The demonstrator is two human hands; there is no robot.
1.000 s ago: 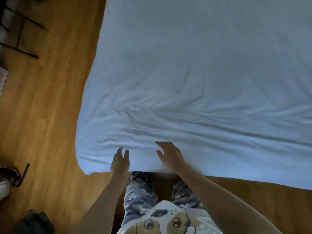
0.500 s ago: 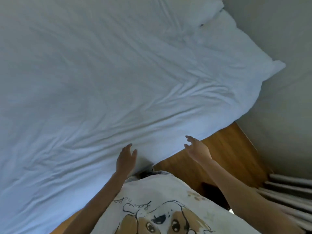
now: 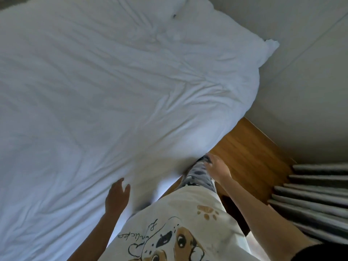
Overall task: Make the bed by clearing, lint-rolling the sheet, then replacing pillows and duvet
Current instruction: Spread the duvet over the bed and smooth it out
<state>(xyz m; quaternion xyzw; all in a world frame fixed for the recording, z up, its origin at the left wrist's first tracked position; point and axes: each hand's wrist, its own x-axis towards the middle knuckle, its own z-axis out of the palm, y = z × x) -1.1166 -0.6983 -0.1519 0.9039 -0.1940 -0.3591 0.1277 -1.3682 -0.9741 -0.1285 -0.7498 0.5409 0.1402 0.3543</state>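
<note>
white sheet (image 3: 116, 87) covers whole bed, creased, corner bunched at far right near wall. looks light, soft, limp; likely slides, wrinkles under pull. best hold: near edge by left hand (image 3: 117, 197). left hand flat on edge, fingers relaxed; right hand (image 3: 218, 169) empty, fingers spread over floor (image 3: 250, 147).

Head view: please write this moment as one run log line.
left hand: open, on white sheet | right hand: open, holds nothing | lint roller: not in view

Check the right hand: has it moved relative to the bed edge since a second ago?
Yes. The right hand was resting on the sheet at the bed edge; it is now off the bed, open over the wooden floor beside the person's knee.
</note>
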